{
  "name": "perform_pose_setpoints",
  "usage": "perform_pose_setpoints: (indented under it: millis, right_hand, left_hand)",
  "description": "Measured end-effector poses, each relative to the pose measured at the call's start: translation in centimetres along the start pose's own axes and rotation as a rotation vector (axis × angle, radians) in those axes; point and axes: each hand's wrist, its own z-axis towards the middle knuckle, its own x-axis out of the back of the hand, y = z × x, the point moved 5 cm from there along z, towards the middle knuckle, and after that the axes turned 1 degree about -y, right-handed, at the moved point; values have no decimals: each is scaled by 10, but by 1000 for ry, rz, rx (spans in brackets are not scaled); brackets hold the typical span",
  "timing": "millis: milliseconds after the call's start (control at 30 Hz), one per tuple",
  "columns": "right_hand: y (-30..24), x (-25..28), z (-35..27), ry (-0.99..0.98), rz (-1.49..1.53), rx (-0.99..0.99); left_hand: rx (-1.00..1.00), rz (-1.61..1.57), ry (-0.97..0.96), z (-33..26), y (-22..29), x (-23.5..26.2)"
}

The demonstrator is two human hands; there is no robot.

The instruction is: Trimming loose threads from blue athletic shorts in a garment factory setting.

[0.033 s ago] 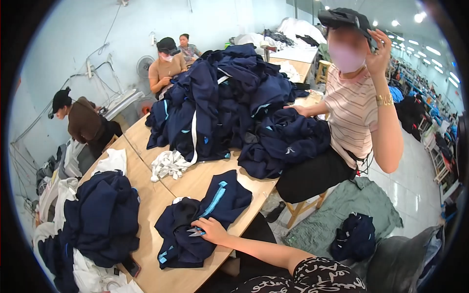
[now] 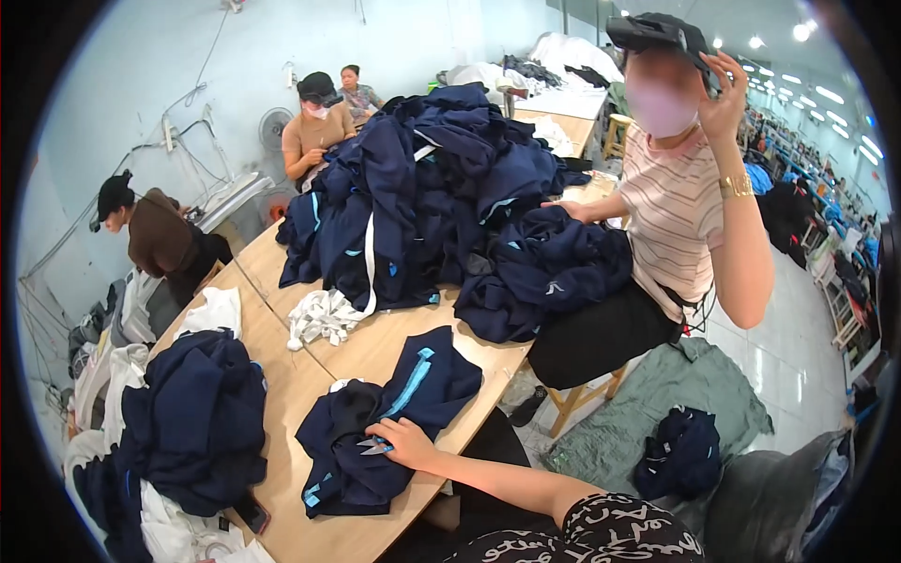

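Note:
My right hand (image 2: 405, 443) rests on a dark navy garment (image 2: 441, 371) spread at the near edge of the table. Its fingers are closed round small scissors (image 2: 375, 448), whose short silver-blue blades point left over the cloth. A light-blue strip (image 2: 410, 385) runs along the garment's upper part, and a smaller light-blue patch shows at its lower left. The scissors' handles are hidden in my grip. My left hand is out of view.
A tall heap of navy garments (image 2: 404, 188) covers the far table, with white tape (image 2: 324, 317) before it. Another navy pile (image 2: 192, 422) lies left, beside a phone (image 2: 251, 514). At right, a co-worker (image 2: 671, 188) sits with navy cloth (image 2: 554, 272). Green sheeting (image 2: 601, 422) covers some floor.

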Motion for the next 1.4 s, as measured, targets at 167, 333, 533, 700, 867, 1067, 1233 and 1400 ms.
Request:
perform_pose_setpoints:
  millis: [167,333,533,700,867,1067,1233,1400]
  right_hand:
    - [-4,1,2,-28,12,12]
    - [-4,-1,3,-25,28,6]
    - [0,-3,2,-52,7,-20]
    - [-1,-3,3,-47,18,-10]
    - [-1,-2,3,-73,23,-4]
    - [-5,1,4,-82,6,-7]
    - [-4,1,4,-69,6,-2]
    - [-6,1,5,-45,19,2]
  left_hand:
    - [16,-12,-46,-5,24,-36]
    - [82,-5,-7,-10,15,-42]
    - [202,-271,10,-30,28,-73]
    - [235,-286,-53,-35,23,-91]
    - [216,-319,-138,-34,25,-101]
    - [211,-304,-153,-35,22,-106]
    - [190,-311,-170,-33,15,-106]
    - [205,-327,-165,-33,13,-105]
